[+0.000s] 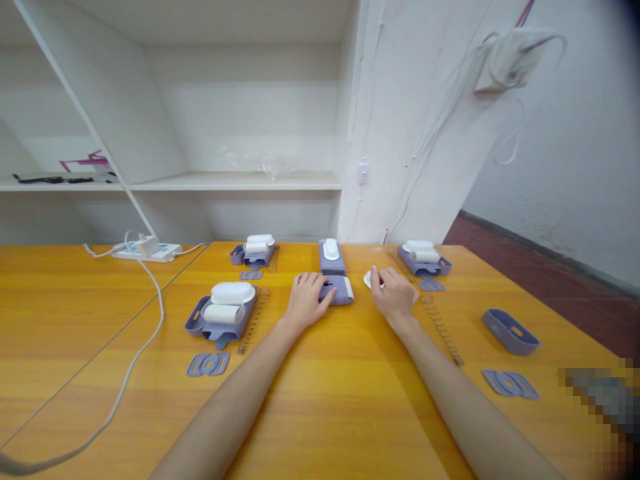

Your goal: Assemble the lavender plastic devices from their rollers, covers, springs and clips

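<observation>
Here on the left, two clusters of parts, one behind the other: two purple-grey housings (253, 323), two white oval caps (233, 293), two white rollers (224, 313), two coil springs (253, 323), two groups of flat plates (208, 364). Now the middle, and the left hand (307, 295) lies across a purple-grey case (341, 285), holding it between fingers and thumb on the bench (325, 400). Just behind it sits one more housing with a third oval cap on top. And the right hand (393, 293), fingers curled narrow, is up against one small white piece (368, 279); whether it's gripped, I can't tell from here. Over to the right, a third cluster at the back: housing, cap, roller, spring, plates. Nearer, a fourth spring, a fourth group of plates and one lone oval cup (511, 331).

The surface is glossy orange-brown wood, a seam running across its left part, with one white power strip (163, 252) and its pale cable (155, 313) near that seam. Behind rise white shelves (235, 181), magenta and black items on the left one, crumpled clear plastic on the next; then a white wall with wiring, and at far right a dark red floor (500, 257).
</observation>
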`<state>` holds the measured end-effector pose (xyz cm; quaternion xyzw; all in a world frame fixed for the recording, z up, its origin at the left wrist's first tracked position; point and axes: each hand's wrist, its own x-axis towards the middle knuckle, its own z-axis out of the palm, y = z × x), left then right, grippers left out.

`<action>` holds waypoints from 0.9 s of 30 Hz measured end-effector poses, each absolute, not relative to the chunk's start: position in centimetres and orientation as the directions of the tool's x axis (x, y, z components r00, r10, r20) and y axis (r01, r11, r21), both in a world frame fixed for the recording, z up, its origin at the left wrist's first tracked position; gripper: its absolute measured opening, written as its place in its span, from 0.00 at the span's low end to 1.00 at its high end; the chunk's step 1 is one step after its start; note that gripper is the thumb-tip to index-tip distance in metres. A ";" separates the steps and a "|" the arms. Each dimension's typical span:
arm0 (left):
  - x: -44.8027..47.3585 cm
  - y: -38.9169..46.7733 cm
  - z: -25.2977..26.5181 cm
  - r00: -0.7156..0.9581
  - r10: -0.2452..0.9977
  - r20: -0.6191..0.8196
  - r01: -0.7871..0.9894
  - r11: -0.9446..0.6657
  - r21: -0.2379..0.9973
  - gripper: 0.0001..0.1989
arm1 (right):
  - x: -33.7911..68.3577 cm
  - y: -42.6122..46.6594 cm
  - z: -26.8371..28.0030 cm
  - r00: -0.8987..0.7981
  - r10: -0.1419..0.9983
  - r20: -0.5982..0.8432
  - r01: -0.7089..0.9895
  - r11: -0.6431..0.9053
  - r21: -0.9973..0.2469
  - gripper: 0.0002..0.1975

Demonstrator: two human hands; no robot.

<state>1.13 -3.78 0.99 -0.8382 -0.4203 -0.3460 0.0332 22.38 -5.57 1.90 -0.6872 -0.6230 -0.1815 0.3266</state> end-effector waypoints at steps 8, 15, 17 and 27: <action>1.1 -3.8 1.0 0.410 0.681 0.606 0.732 -0.643 0.227 0.12 | 26.2 -4.4 4.2 0.359 0.804 0.473 0.931 -0.273 -0.242 0.15; 1.2 -3.8 0.9 0.404 0.683 0.608 0.735 -0.638 0.229 0.12 | 29.3 -4.1 5.0 0.403 0.890 0.211 0.906 -0.356 -0.229 0.24; 1.2 -3.8 1.0 0.406 0.683 0.608 0.734 -0.639 0.228 0.12 | 29.7 -4.3 5.1 0.391 0.905 0.168 0.913 -0.359 -0.192 0.25; 1.2 -3.8 1.0 0.409 0.684 0.605 0.731 -0.642 0.231 0.13 | 29.8 -4.9 4.7 0.375 0.927 0.004 0.922 -0.373 -0.102 0.27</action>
